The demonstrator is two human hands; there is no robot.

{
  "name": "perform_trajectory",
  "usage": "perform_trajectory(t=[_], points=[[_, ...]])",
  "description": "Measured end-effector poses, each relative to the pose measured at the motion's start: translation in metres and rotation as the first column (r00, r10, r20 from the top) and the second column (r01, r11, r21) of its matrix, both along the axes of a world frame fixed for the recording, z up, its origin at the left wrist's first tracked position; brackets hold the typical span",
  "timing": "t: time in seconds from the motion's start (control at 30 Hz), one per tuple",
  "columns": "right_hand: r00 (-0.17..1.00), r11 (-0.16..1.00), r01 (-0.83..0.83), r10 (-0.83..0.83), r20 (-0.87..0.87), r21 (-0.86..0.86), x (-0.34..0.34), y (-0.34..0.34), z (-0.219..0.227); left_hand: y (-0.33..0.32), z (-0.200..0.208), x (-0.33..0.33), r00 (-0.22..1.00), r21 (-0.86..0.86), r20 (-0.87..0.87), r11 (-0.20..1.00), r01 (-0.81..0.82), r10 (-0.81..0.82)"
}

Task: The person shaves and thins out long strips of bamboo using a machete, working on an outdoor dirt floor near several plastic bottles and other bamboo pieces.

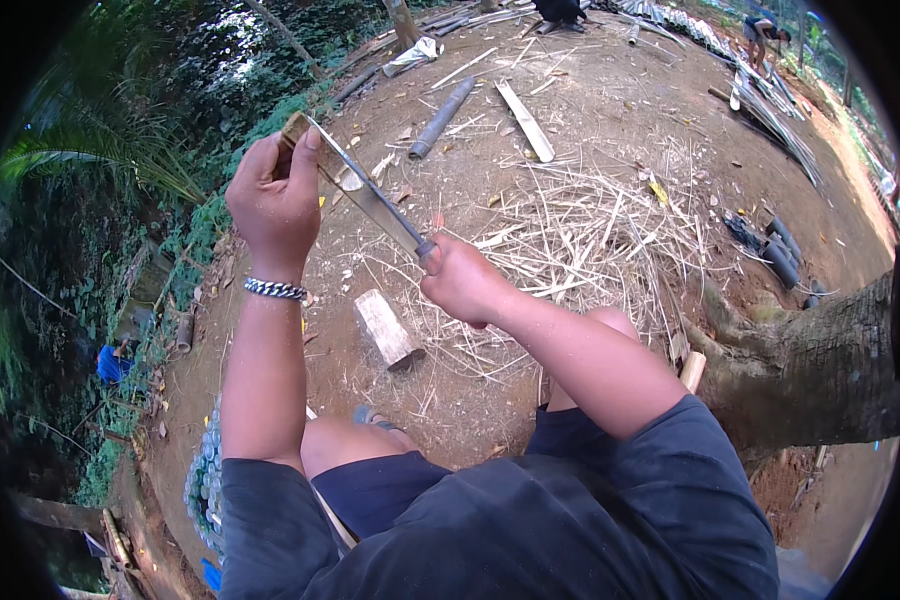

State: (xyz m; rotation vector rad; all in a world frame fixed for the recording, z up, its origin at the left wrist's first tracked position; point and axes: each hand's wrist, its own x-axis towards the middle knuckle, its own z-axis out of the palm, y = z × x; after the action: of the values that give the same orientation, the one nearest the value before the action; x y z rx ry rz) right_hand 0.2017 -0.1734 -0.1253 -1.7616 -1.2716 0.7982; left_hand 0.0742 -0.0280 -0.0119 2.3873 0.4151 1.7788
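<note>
My left hand, raised at upper left with a chain bracelet on its wrist, is closed round the brown upper end of a bamboo strip. My right hand is wrapped round the handle of a long knife. Its narrow blade slants up and left from that fist, its tip close to my left thumb. The strip runs alongside the blade down towards my right hand; whether the two touch, I cannot tell. Below my hands a short cut log lies on the ground.
Pale shavings are heaped ahead on the dirt. A split bamboo piece and a grey bamboo pole lie beyond. At right stands a thick tree trunk near dark tubes. A person bends far right.
</note>
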Motion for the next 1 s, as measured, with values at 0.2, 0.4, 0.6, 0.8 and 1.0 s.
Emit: perform_trajectory(t=[0.2, 0.4, 0.6, 0.8, 1.0], points=[[0.999, 1.0, -0.014, 0.014, 0.033, 0.008, -0.011, -0.003, 0.039, 0.007, 0.008, -0.006, 0.999, 0.043, 0.005, 0.998, -0.035, 0.035], [0.992, 0.992, 0.003, 0.013, 0.126, -0.123, 0.011, 0.004, -0.012, 0.005, 0.013, 0.001, 0.998, 0.036, 0.005, 0.998, -0.056, 0.056], [0.998, 0.998, 0.06, -0.06, 0.002, 0.023, -0.002, 0.01, -0.04, 0.003, 0.014, 0.01, 0.998, -0.008, 0.005, 0.998, -0.056, 0.056], [0.998, 0.991, 0.046, -0.039, 0.055, -0.127, 0.019, 0.02, -0.049, 0.029, 0.016, 0.015, 0.998, -0.028, -0.045, 0.998, -0.049, 0.048], [0.996, 0.974, 0.086, -0.081, -0.035, 0.209, 0.018, 0.059, -0.04, 0.046, 0.027, 0.04, 0.998, -0.045, -0.025, 0.998, 0.054, -0.055]])
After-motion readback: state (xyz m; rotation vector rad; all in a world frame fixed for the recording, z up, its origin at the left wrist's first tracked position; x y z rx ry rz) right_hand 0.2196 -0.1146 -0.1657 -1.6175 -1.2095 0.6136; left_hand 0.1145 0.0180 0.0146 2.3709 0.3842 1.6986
